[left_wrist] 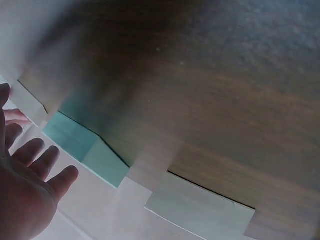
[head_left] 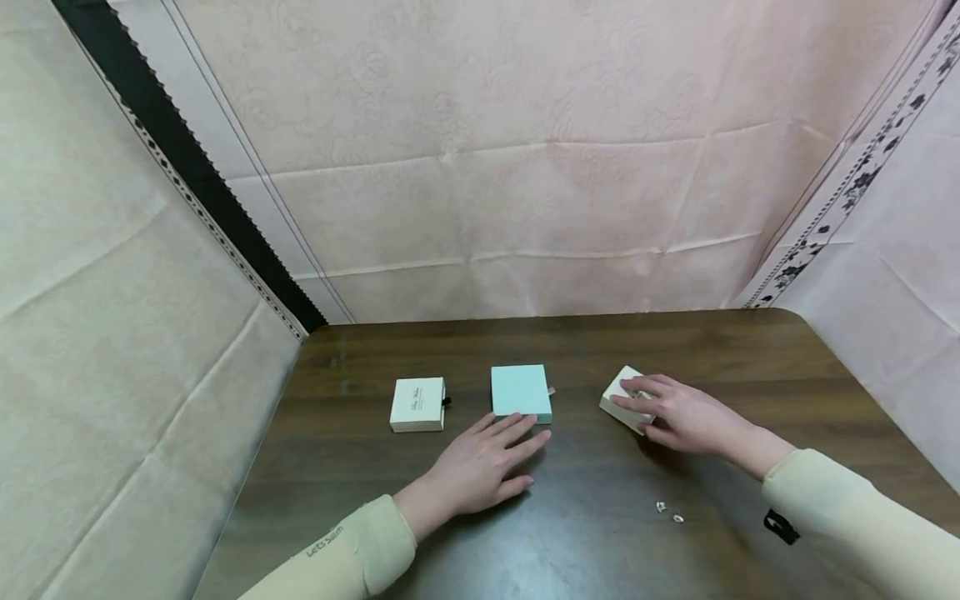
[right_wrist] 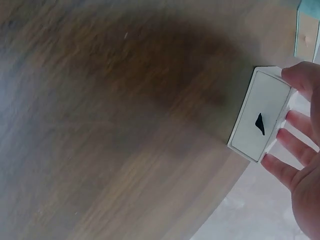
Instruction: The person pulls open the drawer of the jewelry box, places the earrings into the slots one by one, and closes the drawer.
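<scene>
On the right side of the table, my right hand [head_left: 682,417] holds a small white box [head_left: 628,379], which sits at an angle. Its thumb lies at one corner and the fingers reach over the top. A black ribbon tab [right_wrist: 260,124] shows on the end of that box in the right wrist view. My left hand [head_left: 483,467], fingers spread, is just in front of a light-blue box [head_left: 520,387]; whether it touches is unclear. Two tiny shiny pieces, perhaps earrings [head_left: 661,507], lie on the table nearer the right forearm.
Farther left stands another white box [head_left: 417,404] with dark lettering on its lid and a black tab at its right side. The brown wooden table [head_left: 585,533] ends at the back against hanging pale cloth [head_left: 525,208]. More cloth hangs along both sides.
</scene>
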{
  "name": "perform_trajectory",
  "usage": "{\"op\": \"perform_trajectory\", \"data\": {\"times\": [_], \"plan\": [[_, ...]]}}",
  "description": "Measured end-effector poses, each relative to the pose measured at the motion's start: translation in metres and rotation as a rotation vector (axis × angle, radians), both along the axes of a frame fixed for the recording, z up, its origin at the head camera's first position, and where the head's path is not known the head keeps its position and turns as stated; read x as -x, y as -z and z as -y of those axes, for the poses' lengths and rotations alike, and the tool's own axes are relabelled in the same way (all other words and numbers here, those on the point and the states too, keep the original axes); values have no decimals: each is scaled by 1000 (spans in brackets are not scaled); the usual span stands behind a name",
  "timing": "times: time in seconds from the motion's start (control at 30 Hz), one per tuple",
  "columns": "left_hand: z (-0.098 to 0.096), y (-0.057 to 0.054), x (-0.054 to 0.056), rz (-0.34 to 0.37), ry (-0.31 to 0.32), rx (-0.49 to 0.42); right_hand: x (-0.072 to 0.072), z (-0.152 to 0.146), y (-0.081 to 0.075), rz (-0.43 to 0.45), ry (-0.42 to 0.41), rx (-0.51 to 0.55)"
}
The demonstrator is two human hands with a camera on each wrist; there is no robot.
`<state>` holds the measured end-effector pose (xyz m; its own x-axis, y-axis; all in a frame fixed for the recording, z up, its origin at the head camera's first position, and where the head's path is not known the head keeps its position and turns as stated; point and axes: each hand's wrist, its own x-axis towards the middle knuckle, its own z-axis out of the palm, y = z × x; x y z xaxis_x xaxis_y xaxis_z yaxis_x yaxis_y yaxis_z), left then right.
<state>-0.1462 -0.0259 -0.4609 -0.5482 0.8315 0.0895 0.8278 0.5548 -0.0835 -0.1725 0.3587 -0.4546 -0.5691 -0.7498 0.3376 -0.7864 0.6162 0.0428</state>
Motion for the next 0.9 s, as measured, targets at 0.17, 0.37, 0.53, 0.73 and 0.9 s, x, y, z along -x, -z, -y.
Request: {"op": "perform_trajectory", "data": {"times": [0.17, 0.37, 0.53, 0.73, 0.9], "plan": [[2, -1, -1, -9, -2, -9, 1, 3, 0, 0, -39, -1], [6, -2, -1, -14, 0, -21, 3, 0, -1, -13, -26, -13], [6, -4, 0, -8, -4, -12, -6, -3, -8, 25, 111, 22], [5, -5, 0, 2, -14, 4, -18, 1, -13, 121, 325, 75], [6, -5, 0, 4, -15, 7, -23, 6, -9, 191, 446, 63]]}}
